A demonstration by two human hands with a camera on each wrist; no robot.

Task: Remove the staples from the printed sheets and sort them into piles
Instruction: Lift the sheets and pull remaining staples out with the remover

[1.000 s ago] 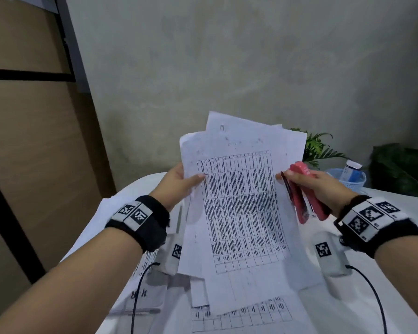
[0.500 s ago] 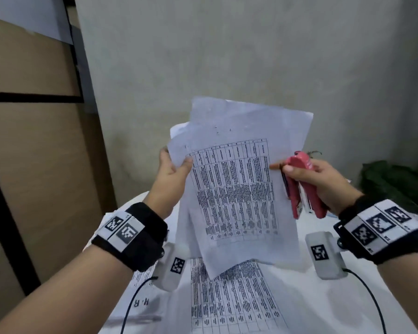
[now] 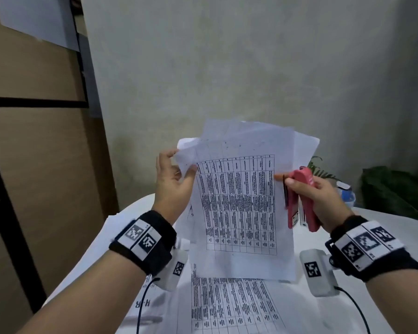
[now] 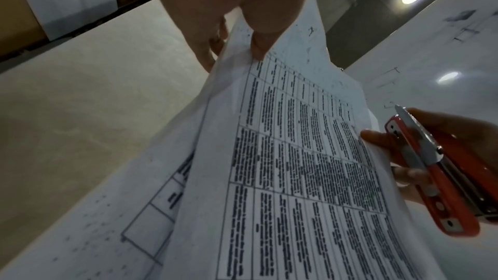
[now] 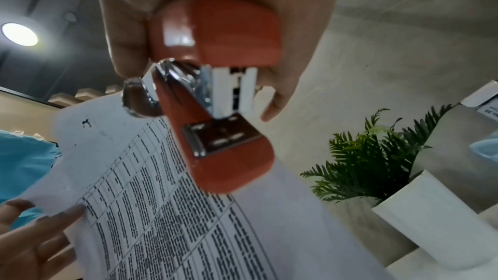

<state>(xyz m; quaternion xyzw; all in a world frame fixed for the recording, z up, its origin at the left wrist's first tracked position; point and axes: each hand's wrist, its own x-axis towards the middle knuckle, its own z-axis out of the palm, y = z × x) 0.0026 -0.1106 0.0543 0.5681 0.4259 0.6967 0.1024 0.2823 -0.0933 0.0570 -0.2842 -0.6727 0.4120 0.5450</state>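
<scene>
— Holding the sheets (image 3: 241, 201) up over the table (image 3: 384, 227): left hand (image 3: 173, 182) is pinching their top corner, right hand (image 3: 323, 196) is gripping the stapler (image 3: 302, 201).
— Sorting yet?
— Barely; one sheet (image 3: 229, 307) is lying below, staples aren't visible.
</scene>
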